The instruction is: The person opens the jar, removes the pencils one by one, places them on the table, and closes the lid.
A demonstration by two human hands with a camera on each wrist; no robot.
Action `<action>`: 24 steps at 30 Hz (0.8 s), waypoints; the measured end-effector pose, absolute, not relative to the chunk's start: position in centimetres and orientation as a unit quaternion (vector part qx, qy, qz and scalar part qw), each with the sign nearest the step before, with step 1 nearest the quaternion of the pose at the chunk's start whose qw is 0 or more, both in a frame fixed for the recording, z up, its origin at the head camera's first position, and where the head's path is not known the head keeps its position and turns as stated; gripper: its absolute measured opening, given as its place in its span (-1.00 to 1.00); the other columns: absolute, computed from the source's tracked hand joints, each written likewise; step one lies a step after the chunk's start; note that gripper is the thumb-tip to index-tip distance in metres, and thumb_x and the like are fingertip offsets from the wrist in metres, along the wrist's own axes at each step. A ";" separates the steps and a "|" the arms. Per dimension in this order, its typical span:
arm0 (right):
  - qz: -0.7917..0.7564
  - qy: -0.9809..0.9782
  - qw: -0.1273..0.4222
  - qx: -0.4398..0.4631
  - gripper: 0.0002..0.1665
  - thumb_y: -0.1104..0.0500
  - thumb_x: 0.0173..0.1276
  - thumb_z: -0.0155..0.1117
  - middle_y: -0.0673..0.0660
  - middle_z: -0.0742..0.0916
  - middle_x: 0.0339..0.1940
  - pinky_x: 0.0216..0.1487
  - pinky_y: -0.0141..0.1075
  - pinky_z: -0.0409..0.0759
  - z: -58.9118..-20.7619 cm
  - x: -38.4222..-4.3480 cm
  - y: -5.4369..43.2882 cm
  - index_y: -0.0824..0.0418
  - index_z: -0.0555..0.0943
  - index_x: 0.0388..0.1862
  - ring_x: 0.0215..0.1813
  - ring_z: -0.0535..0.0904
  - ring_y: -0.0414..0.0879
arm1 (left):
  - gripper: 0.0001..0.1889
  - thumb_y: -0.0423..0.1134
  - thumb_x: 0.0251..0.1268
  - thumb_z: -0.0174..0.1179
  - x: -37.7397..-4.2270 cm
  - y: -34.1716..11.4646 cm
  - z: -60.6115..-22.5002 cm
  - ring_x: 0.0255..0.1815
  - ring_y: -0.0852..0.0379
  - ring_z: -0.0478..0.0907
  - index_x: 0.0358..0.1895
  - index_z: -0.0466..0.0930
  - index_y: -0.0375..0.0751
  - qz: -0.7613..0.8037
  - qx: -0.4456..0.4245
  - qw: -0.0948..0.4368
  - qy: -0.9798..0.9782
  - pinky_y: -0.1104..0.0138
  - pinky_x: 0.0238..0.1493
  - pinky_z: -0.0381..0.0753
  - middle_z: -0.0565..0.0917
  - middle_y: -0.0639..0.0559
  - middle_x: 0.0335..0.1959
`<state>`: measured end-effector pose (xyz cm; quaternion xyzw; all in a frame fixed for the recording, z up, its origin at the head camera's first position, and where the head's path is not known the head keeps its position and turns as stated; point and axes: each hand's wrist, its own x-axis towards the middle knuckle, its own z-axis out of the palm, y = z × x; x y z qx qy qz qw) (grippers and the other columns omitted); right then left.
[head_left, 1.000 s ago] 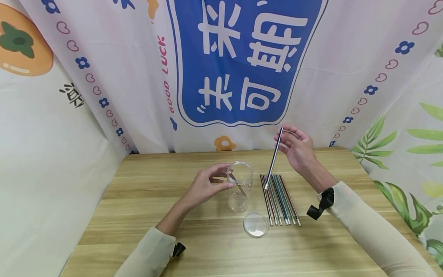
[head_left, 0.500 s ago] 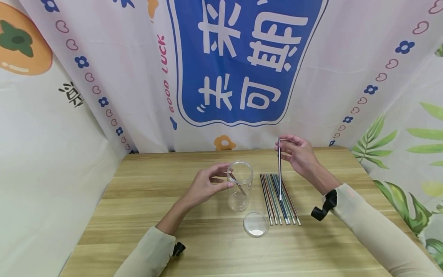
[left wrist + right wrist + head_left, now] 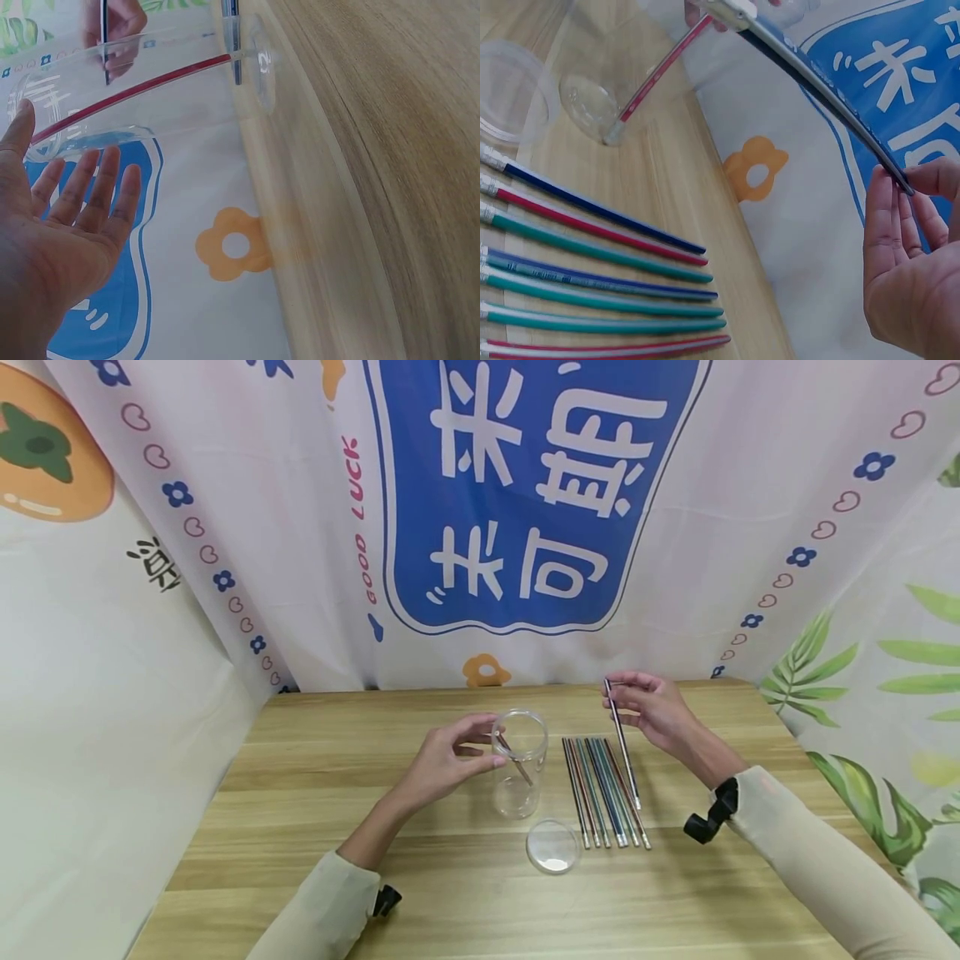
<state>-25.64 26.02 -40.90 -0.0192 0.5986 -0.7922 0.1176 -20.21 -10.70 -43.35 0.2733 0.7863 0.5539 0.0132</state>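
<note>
A tall clear jar stands upright, mouth up, with a red pencil leaning inside it. My left hand is at its left side near the rim, thumb and fingertips at the wall; in the left wrist view the fingers are spread and fairly straight. My right hand pinches the upper end of a dark blue striped pencil, its metal-banded end pointing down beside the right end of a pencil row. That row holds several blue, red and green pencils, banded ends toward me.
A round clear lid lies in front of the jar on the wooden table. Printed cloth hangs right behind the table's back edge, with more cloth at both sides.
The right hand has come down and slightly right. Its pencil has swung from over the row's left part to the right end. The left hand, jar and row have stayed put.
</note>
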 end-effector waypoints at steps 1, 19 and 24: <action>-0.792 0.599 0.117 -0.020 -0.79 0.37 0.55 0.29 0.07 0.81 -0.12 -0.05 -0.28 0.83 -41.1 -25.6 26.1 0.22 0.71 0.08 -0.13 0.79 -0.12 | -0.38 -0.24 0.31 0.53 -20.2 -10.7 -43.4 0.17 -0.11 0.73 0.41 0.56 -0.20 0.553 0.273 0.013 0.787 0.14 0.16 0.80 0.74 -0.18 0.21; -0.748 0.652 0.128 -0.005 -0.65 0.37 0.53 0.33 0.08 0.85 -0.16 -0.11 -0.29 0.83 -43.9 -26.1 28.6 0.33 0.60 0.24 -0.15 0.80 -0.11 | -0.39 -0.24 0.32 0.52 -20.1 -10.7 -43.2 0.18 -0.11 0.73 0.41 0.56 -0.24 0.554 0.268 0.015 0.788 0.17 0.15 0.80 0.75 -0.13 0.21; -0.719 0.681 0.135 0.001 -0.62 0.34 0.52 0.36 0.05 0.84 -0.16 -0.09 -0.30 0.82 -44.8 -26.2 29.1 0.32 0.59 0.26 -0.11 0.79 -0.12 | -0.39 -0.25 0.31 0.52 -20.2 -10.7 -43.3 0.18 -0.11 0.73 0.40 0.57 -0.21 0.556 0.269 0.015 0.786 0.09 0.16 0.80 0.75 -0.13 0.21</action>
